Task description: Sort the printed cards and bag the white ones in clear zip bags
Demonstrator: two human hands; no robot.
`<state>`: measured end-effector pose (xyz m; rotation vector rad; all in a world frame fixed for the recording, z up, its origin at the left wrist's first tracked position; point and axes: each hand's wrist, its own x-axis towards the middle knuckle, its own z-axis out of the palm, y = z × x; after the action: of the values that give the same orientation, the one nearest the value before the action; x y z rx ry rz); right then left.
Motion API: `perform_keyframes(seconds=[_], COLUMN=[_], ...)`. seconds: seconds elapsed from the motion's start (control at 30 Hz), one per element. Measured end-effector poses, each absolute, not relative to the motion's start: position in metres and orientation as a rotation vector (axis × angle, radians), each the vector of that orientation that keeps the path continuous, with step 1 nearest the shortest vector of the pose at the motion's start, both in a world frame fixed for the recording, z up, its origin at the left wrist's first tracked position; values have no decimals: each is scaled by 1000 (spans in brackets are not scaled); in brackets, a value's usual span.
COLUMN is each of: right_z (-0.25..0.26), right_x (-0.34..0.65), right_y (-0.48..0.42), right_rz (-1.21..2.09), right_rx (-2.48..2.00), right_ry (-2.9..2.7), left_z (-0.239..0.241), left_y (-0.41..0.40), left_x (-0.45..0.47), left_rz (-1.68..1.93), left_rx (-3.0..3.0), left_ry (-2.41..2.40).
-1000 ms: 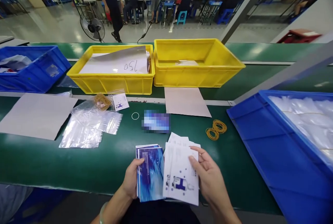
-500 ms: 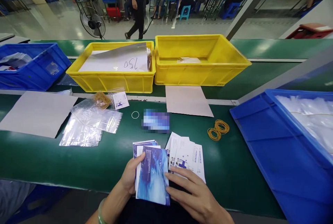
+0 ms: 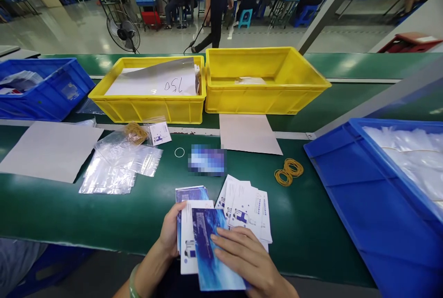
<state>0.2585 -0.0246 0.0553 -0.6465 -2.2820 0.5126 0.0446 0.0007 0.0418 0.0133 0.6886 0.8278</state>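
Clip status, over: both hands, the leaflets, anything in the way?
Left hand gripping leaflet stack. Right hand fingers across front blue leaflet, hiding part of it. Fanned white leaflets on table, close beyond right hand.

The right grip (image 3: 248, 257) partly hides the blue leaflet (image 3: 209, 263); pixelation blurs a rectangle (image 3: 207, 160).

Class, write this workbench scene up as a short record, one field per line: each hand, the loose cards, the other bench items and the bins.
Left hand: the hand holds a stack of cards
Right hand: the hand has its fingers over a blue card, which overlaps a white card; thumb hidden
Loose cards: white cards, fanned on the bench
Other items: clear bags; rubber bands
Bins: two yellow, two blue
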Motion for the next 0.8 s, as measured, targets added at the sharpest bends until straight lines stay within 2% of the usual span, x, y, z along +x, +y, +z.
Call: perform_keyframes(seconds=[0.13, 0.33, 0.47, 0.53, 0.63, 0.7, 0.8], right_z=[67, 74, 67, 62, 56, 54, 48], right_x=[258, 247, 262, 270, 267, 255, 233], right_y=[-25, -17, -33, -44, -50, -45, -34], right_rz=[832, 586, 701, 905, 1422, 1724, 1874], right_rx=[-765, -601, -719, -1017, -1351, -1314, -1218], right_ry=[-1856, -2097, -1914, -1581, -994, -854, -986], left_z=[43, 40, 35, 33, 34, 36, 42], left_y=[-1, -2, -2, -1, 0, 2, 4], left_x=[45, 44, 37, 35, 36, 38, 41], left_rz=[848, 859, 910, 921, 988, 1066, 1170], left_rx=[99, 103, 100, 118, 143, 171, 235], left_ry=[681, 718, 666, 671, 732, 786, 843])
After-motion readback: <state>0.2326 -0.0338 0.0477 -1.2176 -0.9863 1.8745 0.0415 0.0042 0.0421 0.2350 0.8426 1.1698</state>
